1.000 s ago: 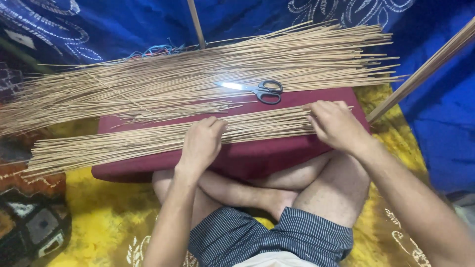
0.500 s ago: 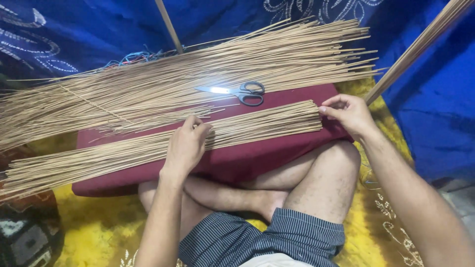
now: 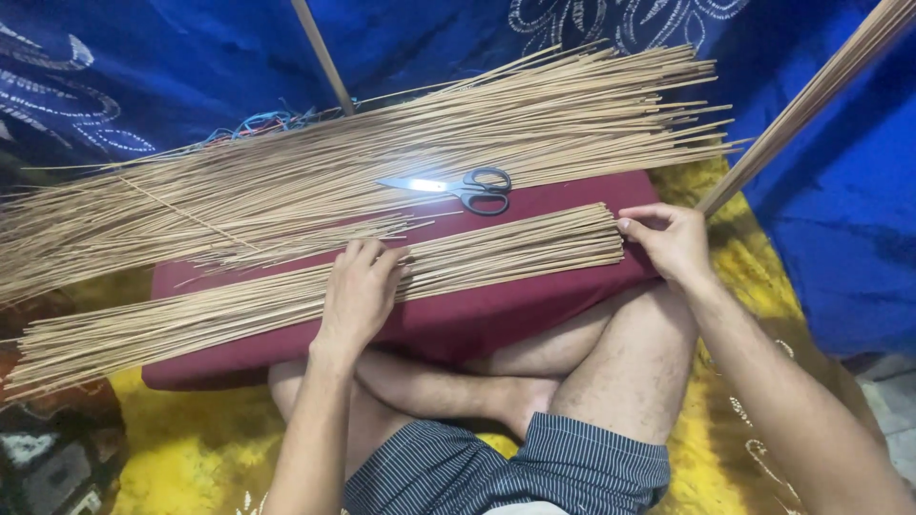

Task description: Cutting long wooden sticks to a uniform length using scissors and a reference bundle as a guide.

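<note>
Across the middle of the frame we've got a big loose pile of thin sticks, fanning out from the left edge to the upper right. A pair of black-handled scissors lies right of center, blades pointing left, on a dark red cushion. Under the cushion we see a yellow patterned cloth, and a blue patterned fabric fills the top. A thick pole slants in at the upper right, a thinner one stands top center, and some tangled blue cord sits upper left.
</note>
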